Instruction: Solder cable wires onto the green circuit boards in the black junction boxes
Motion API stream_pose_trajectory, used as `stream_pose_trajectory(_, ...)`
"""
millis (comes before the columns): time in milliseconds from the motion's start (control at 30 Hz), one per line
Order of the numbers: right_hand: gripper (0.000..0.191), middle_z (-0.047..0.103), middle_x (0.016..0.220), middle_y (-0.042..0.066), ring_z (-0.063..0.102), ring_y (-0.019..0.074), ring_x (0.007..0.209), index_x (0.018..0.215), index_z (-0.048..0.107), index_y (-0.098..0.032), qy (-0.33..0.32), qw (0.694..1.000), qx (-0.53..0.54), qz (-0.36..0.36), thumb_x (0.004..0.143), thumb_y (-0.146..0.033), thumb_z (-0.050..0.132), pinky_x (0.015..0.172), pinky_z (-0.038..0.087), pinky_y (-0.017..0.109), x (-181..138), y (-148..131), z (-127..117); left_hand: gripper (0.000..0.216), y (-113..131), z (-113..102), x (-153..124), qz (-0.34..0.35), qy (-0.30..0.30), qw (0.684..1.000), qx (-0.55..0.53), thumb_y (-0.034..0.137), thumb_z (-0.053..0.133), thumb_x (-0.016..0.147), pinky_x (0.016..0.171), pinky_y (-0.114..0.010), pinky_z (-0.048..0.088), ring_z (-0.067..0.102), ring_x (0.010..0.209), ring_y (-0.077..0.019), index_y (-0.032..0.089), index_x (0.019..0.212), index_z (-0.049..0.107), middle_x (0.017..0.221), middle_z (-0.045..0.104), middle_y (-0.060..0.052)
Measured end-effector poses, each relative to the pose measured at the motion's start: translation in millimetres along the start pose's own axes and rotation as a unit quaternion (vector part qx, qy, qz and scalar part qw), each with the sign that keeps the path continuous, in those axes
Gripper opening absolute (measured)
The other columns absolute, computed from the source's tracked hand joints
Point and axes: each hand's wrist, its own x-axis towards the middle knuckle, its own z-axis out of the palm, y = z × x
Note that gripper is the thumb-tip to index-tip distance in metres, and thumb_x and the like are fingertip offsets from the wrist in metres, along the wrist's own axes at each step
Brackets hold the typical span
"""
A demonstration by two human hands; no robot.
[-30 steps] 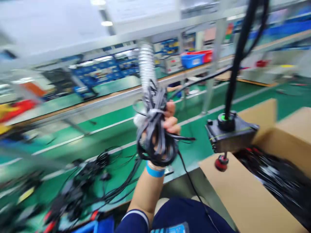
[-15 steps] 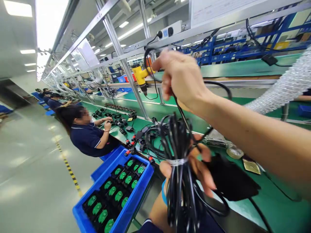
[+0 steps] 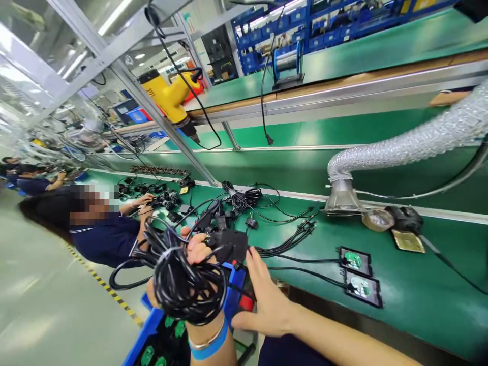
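A tied coil of black cable [image 3: 186,290] is in my left hand [image 3: 199,249], whose fingers curl around it; the coil hides much of the palm. A blue wristband [image 3: 210,344] circles that wrist. Just beyond the fingers sits a flat black box [image 3: 233,245] with cable attached. My right hand [image 3: 267,300] is beside the box, fingers stretched out and thumb apart, with nothing in its grasp. Its fingertips reach the box's right edge, though whether they touch is unclear. Below the coil, a blue bin [image 3: 139,343] holds black housings with green boards.
Black cable bundles [image 3: 241,197] lie along the green bench [image 3: 305,290]. Two open housings with boards [image 3: 358,274] rest to the right. A silver duct [image 3: 381,157] and a yellow heat gun [image 3: 168,99] are above. A co-worker [image 3: 107,236] sits at left, handling cables.
My right hand has come down from near the upper rail and let go of the cable strand. The coil has shifted left in my left hand. The camera has turned right.
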Motion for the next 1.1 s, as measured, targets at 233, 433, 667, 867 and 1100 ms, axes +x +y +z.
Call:
stream_pose_trajectory(233,0.034,0.066,0.087,0.003,0.061,0.0127,0.066,0.098,0.062,-0.017,0.067,0.993,-0.032,0.094,0.095,-0.029,0.031,0.061,0.049,0.025,23.1,-7.9,-61.5,0.036,-2.0,-17.4,63.8,0.15,0.102,0.942,0.284,0.041,0.045,0.078,0.081,-0.035,0.055,0.062,0.081,-0.0174,0.026,0.107,0.06,0.084,0.062,0.002)
stream_pose_trajectory(433,0.02,0.06,0.076,-0.001,0.055,0.0133,0.073,0.087,0.059,-0.018,0.178,0.956,-0.189,0.138,0.095,-0.027,0.042,0.073,0.045,0.028,49.2,-10.5,-160.3,0.076,-44.6,-71.5,145.1,0.109,0.005,0.817,0.565,0.07,0.058,0.065,0.098,-0.045,0.043,0.061,0.102,-0.0293,0.016,0.119,0.055,0.108,0.064,-0.011)
stream_pose_trajectory(667,0.029,0.061,0.104,0.006,0.06,0.0164,0.092,0.108,0.059,-0.013,0.225,0.877,-0.3,0.301,0.095,-0.038,0.053,0.083,0.052,0.037,142.4,79.9,-191.4,0.047,-83.8,-100.9,194.7,0.022,-0.104,0.642,0.759,0.05,0.069,0.068,0.106,-0.051,0.031,0.045,0.123,-0.0377,0.019,0.102,0.065,0.118,0.061,-0.014)
stream_pose_trajectory(867,0.032,0.06,0.111,0.008,0.061,0.0176,0.095,0.117,0.056,-0.014,0.219,0.855,-0.332,0.334,0.095,-0.038,0.053,0.083,0.054,0.038,172.0,141.0,-165.1,0.031,-96.1,-127.0,233.3,-0.037,-0.054,0.494,0.867,0.038,0.054,0.087,0.09,-0.049,0.043,0.057,0.104,-0.0311,0.013,0.104,0.064,0.108,0.059,-0.015)
stream_pose_trajectory(1100,0.039,0.042,0.141,0.01,0.041,0.0281,0.129,0.125,0.054,-0.017,0.141,0.887,-0.4,0.183,0.092,-0.038,0.057,0.106,0.035,0.053,188.1,172.7,-165.0,0.026,-66.1,-162.2,317.4,-0.117,-0.056,0.387,0.913,0.038,0.057,0.092,0.074,-0.034,0.053,0.062,0.083,-0.0164,0.014,0.1,0.061,0.095,0.063,-0.004)
